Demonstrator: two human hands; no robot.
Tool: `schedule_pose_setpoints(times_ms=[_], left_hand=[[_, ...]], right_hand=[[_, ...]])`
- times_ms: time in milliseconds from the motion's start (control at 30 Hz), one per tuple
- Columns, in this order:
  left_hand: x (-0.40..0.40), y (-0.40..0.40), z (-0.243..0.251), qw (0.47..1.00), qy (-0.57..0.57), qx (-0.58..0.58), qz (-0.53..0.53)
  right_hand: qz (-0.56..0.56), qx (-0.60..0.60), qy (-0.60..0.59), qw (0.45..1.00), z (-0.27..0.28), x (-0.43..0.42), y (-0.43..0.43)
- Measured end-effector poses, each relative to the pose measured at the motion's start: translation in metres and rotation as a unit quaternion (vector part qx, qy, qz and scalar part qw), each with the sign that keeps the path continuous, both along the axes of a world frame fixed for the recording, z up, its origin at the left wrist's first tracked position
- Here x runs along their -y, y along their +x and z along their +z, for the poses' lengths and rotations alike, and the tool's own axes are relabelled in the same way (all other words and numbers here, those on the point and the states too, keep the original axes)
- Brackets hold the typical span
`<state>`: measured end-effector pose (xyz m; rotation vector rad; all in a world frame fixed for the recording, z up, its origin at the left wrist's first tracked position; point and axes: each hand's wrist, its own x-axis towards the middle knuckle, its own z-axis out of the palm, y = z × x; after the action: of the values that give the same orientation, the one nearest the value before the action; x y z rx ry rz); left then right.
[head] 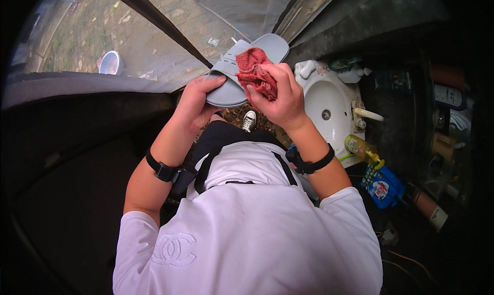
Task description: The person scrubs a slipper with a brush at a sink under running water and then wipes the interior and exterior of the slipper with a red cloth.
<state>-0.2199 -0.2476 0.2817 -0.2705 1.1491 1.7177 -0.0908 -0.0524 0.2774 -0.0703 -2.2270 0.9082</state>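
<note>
My left hand (198, 100) grips one end of a grey slide sandal (227, 90), its thumb on the footbed beside the vented strap. A bunched red cloth (252, 61) is pinched in my right hand (281, 92), which lies over the right side of that sandal. Behind the cloth a grey sole end (276, 46) reaches up and to the right; whether it belongs to a second sandal, I cannot tell for sure. The fingers of my left hand under the sole are mostly hidden.
To the right stands a white washbasin (328, 98) with a tap (368, 114). A yellow pump bottle (359, 146) lies at its near corner, a blue pouch (384, 189) below. Mesh sheeting (154, 36) hangs ahead, with a white bucket (111, 62) beyond it.
</note>
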Motion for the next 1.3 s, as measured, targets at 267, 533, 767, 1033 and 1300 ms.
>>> schedule_pose_setpoints(times_ms=[267, 533, 767, 1033, 1300], left_hand=[[-0.006, 0.018, -0.01, 0.901, -0.191, -0.378, -0.089], [-0.004, 0.01, -0.012, 0.688, -0.289, -0.651, -0.139], [0.0, 0.007, -0.007, 0.646, -0.262, -0.697, -0.169], [0.002, 0.008, -0.009, 0.671, -0.208, -0.69, -0.173], [0.007, 0.008, 0.008, 0.603, -0.178, -0.758, -0.174]], right_hand=[[-0.002, 0.13, 0.0, 0.991, 0.017, 0.007, -0.011], [0.008, 0.249, -0.093, 0.964, 0.031, 0.005, -0.034], [-0.041, 0.332, -0.126, 0.934, 0.031, -0.02, -0.038], [-0.019, 0.256, -0.08, 0.963, 0.026, 0.0, -0.045], [0.004, 0.268, -0.139, 0.953, 0.034, 0.0, -0.047]])
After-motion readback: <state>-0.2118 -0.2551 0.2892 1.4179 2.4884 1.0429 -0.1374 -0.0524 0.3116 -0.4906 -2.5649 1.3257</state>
